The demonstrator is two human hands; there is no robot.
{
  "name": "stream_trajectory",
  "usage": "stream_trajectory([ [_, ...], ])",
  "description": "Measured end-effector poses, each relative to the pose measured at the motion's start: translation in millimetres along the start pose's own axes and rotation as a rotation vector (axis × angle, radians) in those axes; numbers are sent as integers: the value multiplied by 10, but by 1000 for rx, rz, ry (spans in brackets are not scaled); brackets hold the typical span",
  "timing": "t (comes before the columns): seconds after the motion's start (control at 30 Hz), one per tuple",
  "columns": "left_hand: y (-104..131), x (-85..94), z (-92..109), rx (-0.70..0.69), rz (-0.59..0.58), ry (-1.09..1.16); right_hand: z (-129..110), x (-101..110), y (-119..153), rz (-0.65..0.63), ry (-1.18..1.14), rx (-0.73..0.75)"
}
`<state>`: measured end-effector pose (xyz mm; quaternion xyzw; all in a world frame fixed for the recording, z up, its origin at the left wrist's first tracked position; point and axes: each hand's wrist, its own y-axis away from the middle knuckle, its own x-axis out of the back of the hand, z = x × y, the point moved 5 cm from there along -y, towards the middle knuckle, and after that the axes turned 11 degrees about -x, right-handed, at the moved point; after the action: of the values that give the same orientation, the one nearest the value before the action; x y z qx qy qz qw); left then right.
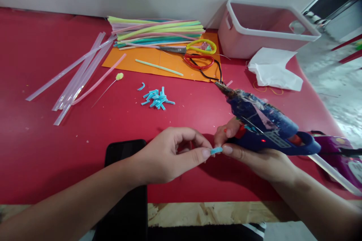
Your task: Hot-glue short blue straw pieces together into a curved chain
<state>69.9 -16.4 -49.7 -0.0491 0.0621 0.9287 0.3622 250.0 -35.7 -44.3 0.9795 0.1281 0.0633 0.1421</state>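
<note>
My left hand [175, 154] pinches one end of a short blue fuzzy piece [216, 150] between thumb and fingers. At its other end are the thumb and fingertip of my right hand [254, 158], which also holds a dark blue glue gun [263, 120] with a red light on. The gun's nozzle points up and left, and a clear glue stick [333, 173] sticks out of its back. Beyond my hands lies a small pile of cut blue pieces [157, 99], with one curved piece [141, 86] apart from it.
Pipe cleaners [158, 32] and scissors [181, 49] lie on orange paper [124, 58]. Clear sticks [82, 71] and a yellow-tipped wire [119, 77] are left. A pink bin [237, 41], white tissue [274, 69] and purple object [339, 143] are right. A phone [124, 203] is under my left forearm.
</note>
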Motion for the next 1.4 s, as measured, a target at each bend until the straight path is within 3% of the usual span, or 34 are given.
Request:
stream_trajectory([
  [0.17, -44, 75, 79, -150, 168, -4, 73, 74, -31, 88, -22, -44],
  [0.3, -29, 230, 94, -260, 438, -11, 75, 150, -1, 127, 74, 73],
  [0.4, -12, 285, 87, -280, 522, -20, 52, 152, 69, 153, 269, 171],
  [0.67, 7, 266, 147, -334, 515, -31, -125, -12, 138, 145, 511, 449],
  [1.03, 21, 251, 186, -381, 483, -64, -137, -22, 117, 140, 536, 431],
  [1.4, 47, 229, 138, -344, 508, 165, -181, -43, 98, 138, 628, 502],
])
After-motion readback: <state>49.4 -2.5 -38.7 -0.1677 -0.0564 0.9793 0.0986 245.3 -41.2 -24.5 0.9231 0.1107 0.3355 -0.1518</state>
